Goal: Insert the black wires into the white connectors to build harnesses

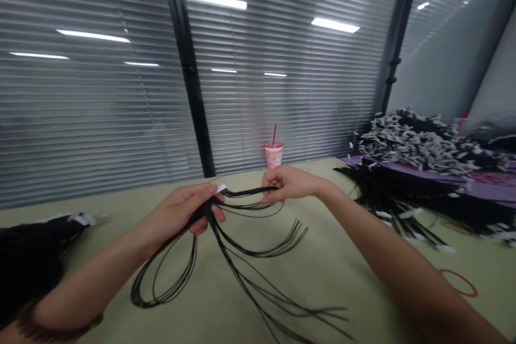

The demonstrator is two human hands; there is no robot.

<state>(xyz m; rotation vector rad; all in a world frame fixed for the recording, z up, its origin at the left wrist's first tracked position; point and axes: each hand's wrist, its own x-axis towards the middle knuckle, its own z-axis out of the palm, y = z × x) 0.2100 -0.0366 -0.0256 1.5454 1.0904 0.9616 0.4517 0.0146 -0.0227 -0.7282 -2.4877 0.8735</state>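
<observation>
A bundle of thin black cables (231, 266) hangs from my left hand (193, 207), whose fingers are closed around it near a small white end piece (221, 188). On the left the bundle bends into a loop, and several loose ends spread out to the right and toward me. My right hand (284, 184) pinches one strand group of the same bundle a short way to the right. Between the two hands those strands run nearly level. Where the strands pass behind my right fingers, they are hidden.
On the pale table (322, 279), a pink cup (273, 156) with a red straw stands behind my right hand. A large heap of black cables with white ends (423, 142) lies at right, near a red rubber band (459, 282). Another dark pile (32, 258) sits left.
</observation>
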